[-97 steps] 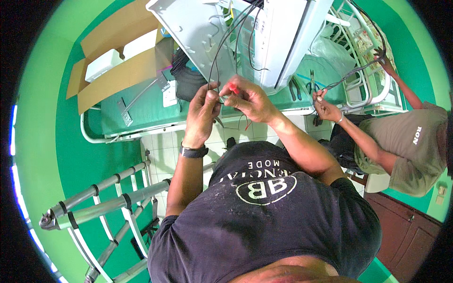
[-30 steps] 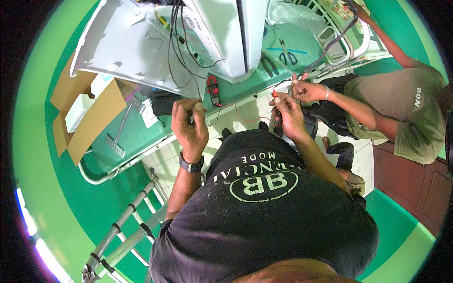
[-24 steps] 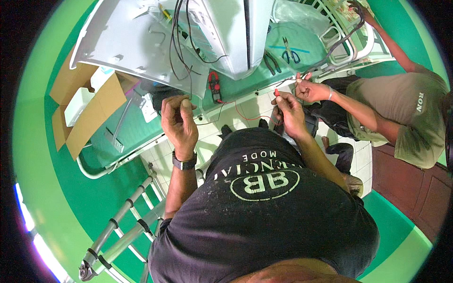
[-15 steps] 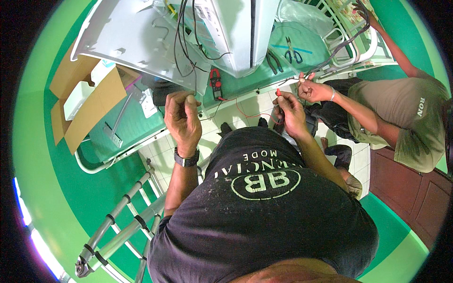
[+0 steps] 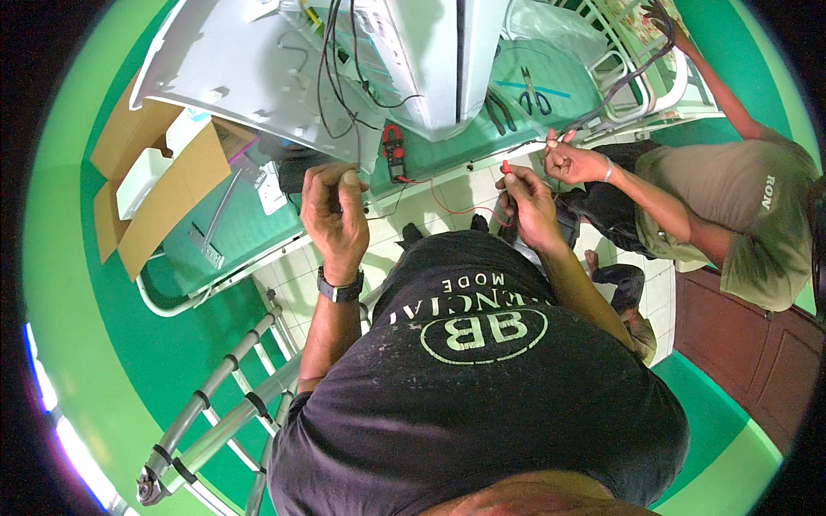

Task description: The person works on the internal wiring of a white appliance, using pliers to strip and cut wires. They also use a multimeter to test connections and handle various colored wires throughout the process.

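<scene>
My left hand [image 5: 335, 215], with a black watch on its wrist, is closed in a pinch on the end of a thin dark wire [image 5: 358, 142] that hangs from the white appliance housing [image 5: 422, 64]. To the right, my right hand [image 5: 532, 206] grips a red test probe [image 5: 506, 168], its tip pointing away from me. A red lead runs from this probe to a red and black clamp meter [image 5: 393, 153], which lies at the bench's near edge between my hands. A co-worker's hand [image 5: 572, 162] pinches a dark cable [image 5: 615, 90] just right of my right hand.
Pliers [image 5: 497, 113] and blue-handled scissors [image 5: 533, 99] lie on the green surface [image 5: 564, 73]. A large white cover [image 5: 249, 64] leans at the left above an open cardboard box [image 5: 185, 181]. An aluminium ladder [image 5: 228, 378] stands at lower left. The co-worker [image 5: 723, 198] sits close on the right.
</scene>
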Action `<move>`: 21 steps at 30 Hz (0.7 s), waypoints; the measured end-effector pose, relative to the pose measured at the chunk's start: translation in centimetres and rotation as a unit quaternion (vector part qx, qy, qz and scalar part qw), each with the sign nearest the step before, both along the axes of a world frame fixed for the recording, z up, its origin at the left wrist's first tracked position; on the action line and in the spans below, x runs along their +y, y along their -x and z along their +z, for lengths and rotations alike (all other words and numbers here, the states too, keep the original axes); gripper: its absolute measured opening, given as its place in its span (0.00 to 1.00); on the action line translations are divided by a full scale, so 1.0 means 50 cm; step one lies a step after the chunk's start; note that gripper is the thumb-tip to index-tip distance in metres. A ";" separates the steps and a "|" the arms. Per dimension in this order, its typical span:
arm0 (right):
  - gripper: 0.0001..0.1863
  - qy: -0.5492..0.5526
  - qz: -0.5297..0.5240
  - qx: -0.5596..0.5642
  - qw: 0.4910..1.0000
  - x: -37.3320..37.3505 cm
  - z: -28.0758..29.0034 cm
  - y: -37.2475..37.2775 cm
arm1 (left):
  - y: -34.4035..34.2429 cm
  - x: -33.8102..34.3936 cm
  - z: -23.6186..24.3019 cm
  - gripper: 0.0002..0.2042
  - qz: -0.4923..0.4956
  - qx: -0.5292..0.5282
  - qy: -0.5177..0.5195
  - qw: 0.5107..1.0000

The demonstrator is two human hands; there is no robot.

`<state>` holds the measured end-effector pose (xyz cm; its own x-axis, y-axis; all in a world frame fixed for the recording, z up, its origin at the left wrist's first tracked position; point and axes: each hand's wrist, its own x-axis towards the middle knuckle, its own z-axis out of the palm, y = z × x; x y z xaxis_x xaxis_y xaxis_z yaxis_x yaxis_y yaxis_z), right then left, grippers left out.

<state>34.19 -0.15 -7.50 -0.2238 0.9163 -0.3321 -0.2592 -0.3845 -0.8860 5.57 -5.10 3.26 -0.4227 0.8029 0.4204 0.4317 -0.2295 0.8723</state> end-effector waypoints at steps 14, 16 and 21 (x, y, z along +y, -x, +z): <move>0.09 -0.084 -0.096 -0.005 0.992 -0.043 0.027 -0.076 | -0.009 0.006 -0.001 0.04 -0.010 0.008 0.020 1.000; 0.09 -0.081 -0.086 -0.011 0.993 -0.038 0.036 -0.068 | -0.009 0.009 0.000 0.05 -0.013 0.010 0.018 1.000; 0.09 -0.061 -0.075 -0.017 0.995 -0.037 0.033 -0.062 | -0.009 0.010 -0.004 0.04 -0.019 0.000 0.012 1.000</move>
